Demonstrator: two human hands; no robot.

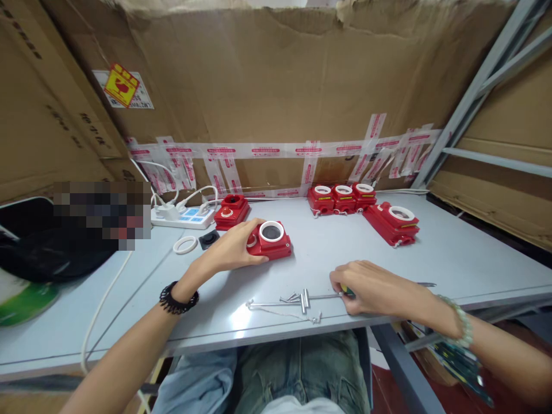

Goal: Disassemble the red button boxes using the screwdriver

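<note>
My left hand (235,244) is closed around the left end of a red housing (281,249) with a white ring and a dark round window on top. My right hand (366,283) rests by the table's front edge, wrapped around the yellow-green handle of a screwdriver (324,296); its thin shaft points left. Beyond the shaft lie small screws (291,298), short metal pins (305,300), a long metal rod (269,304) and a piece of white string (284,314). Left of the held housing are a loose white ring (185,245) and a black square part (209,239).
Another red housing (232,213) without a white ring stands beside a white power strip (185,217). Several ringed red housings (344,201) line the back right, with a larger-looking one (390,225) nearer. Cardboard (276,80) walls the back; a metal frame (478,92) rises at right.
</note>
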